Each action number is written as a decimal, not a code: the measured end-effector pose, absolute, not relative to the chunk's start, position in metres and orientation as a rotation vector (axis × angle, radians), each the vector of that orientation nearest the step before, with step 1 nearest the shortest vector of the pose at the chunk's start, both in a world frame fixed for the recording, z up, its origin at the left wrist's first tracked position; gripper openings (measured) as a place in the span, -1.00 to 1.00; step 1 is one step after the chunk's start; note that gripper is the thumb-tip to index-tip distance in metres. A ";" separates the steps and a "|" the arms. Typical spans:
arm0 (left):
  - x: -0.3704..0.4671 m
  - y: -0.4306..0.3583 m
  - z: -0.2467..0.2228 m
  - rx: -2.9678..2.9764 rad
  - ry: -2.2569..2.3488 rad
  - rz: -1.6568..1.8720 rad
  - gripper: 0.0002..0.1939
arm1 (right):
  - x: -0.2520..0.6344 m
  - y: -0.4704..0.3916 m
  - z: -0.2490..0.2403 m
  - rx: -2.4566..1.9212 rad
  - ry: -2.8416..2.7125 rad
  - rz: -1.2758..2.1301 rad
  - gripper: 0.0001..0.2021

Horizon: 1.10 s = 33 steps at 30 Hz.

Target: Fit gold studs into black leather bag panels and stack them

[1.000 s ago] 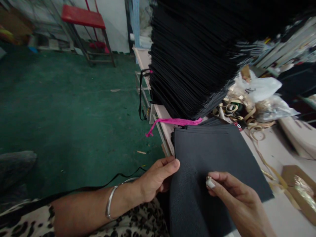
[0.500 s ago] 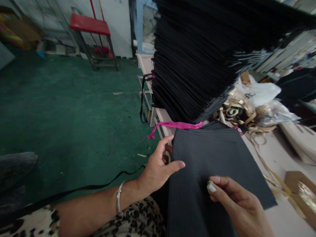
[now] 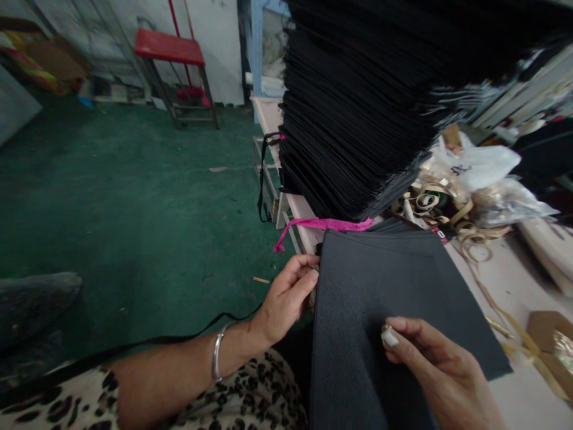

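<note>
Black leather-like panels (image 3: 380,269) lie in a low pile at the table's edge, the top one grained along its left side. At that left edge is my left hand (image 3: 286,295), thumb and fingers closed in a pinch; what sits between them is hidden. My right hand (image 3: 436,370) is held over the panel, pinching a small shiny metal piece (image 3: 387,329) between thumb and forefinger. Its exact kind is too small to make out. A pink strip (image 3: 329,224) runs along the far edge of the panels.
A tall stack of black pieces (image 3: 358,131) stands behind the panels on the table (image 3: 496,269). To its right are plastic bags (image 3: 483,164) and coiled tan strips (image 3: 474,242). A cardboard box (image 3: 548,334) stands at right. A red stool (image 3: 170,48) is on the green floor.
My left thumb has come off the panel's top and closed against the fingers at the left edge. My right hand keeps its pinch on the small metal piece. The view has shifted slightly.
</note>
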State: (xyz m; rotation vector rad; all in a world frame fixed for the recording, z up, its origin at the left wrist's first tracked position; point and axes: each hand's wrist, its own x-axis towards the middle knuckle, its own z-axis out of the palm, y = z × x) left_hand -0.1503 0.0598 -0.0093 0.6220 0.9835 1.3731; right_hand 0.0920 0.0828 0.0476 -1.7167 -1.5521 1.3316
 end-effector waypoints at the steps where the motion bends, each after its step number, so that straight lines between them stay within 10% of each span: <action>1: -0.150 0.060 -0.009 0.626 0.962 1.384 -0.62 | 0.093 0.083 0.047 -1.724 -1.549 1.340 -0.64; 19: -0.175 0.061 0.029 2.081 1.547 1.223 -0.83 | 0.087 0.084 0.049 -1.755 -1.523 1.357 -0.59; 33: -0.134 0.053 0.041 0.911 1.010 0.802 -0.63 | 0.078 0.088 0.057 -1.658 -1.509 1.441 -0.67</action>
